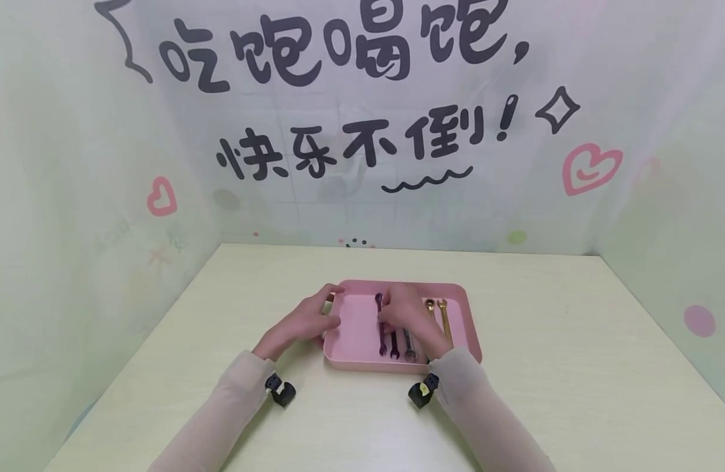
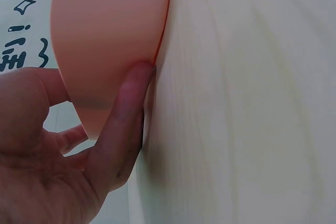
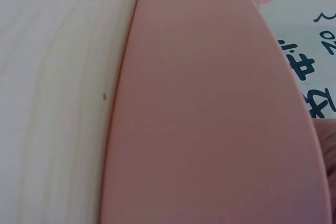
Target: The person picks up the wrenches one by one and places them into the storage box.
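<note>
A pink tray (image 1: pixel 356 341) lies on the table with several wrenches in its middle and right part. My left hand (image 1: pixel 306 319) grips the tray's left side, thumb over the rim; in the left wrist view its fingers (image 2: pixel 123 108) press the outer wall low down. Inside the tray, my right hand (image 1: pixel 410 309) pinches a dark purple wrench (image 1: pixel 383 342), the leftmost one. Beside it lie a dark wrench (image 1: pixel 394 346) and a silver wrench (image 1: pixel 410 349), both partly covered by the hand. Two gold wrenches (image 1: pixel 445 318) lie further right. The right wrist view mostly shows the tray's outer wall (image 3: pixel 210 103).
The pale wooden table (image 1: pixel 545 367) extends around the tray on all sides. A printed cloth (image 1: pixel 339 210) with dark lettering hangs behind the table's back edge, and similar cloth hangs at both sides. Small black cameras (image 1: pixel 282 392) are strapped to both wrists.
</note>
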Available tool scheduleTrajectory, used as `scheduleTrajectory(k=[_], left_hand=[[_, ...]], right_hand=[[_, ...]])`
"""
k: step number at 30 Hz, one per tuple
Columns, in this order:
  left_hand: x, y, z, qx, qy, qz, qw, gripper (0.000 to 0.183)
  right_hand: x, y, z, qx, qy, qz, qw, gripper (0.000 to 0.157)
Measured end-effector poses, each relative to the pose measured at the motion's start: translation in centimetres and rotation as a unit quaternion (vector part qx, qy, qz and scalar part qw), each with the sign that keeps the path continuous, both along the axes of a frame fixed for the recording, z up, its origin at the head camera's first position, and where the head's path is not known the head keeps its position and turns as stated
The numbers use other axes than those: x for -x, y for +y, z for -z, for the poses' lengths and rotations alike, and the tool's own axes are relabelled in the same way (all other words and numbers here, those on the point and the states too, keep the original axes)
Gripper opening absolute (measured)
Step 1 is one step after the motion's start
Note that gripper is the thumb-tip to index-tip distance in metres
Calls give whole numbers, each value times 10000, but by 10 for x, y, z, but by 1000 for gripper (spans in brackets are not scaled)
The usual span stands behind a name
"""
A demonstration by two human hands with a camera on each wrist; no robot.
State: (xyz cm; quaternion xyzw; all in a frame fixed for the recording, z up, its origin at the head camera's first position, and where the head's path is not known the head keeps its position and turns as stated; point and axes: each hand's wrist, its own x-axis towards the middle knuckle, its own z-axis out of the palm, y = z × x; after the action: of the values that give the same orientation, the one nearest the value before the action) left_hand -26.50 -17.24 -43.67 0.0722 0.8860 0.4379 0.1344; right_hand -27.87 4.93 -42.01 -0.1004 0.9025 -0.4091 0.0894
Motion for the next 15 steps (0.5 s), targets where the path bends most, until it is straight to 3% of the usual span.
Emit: scheduleTrajectory(k=[15], left_hand=[[0, 0, -1, 58, 13, 2, 10000, 70]], right_hand=[[-1, 3, -9, -251, -106, 89, 9996, 5]])
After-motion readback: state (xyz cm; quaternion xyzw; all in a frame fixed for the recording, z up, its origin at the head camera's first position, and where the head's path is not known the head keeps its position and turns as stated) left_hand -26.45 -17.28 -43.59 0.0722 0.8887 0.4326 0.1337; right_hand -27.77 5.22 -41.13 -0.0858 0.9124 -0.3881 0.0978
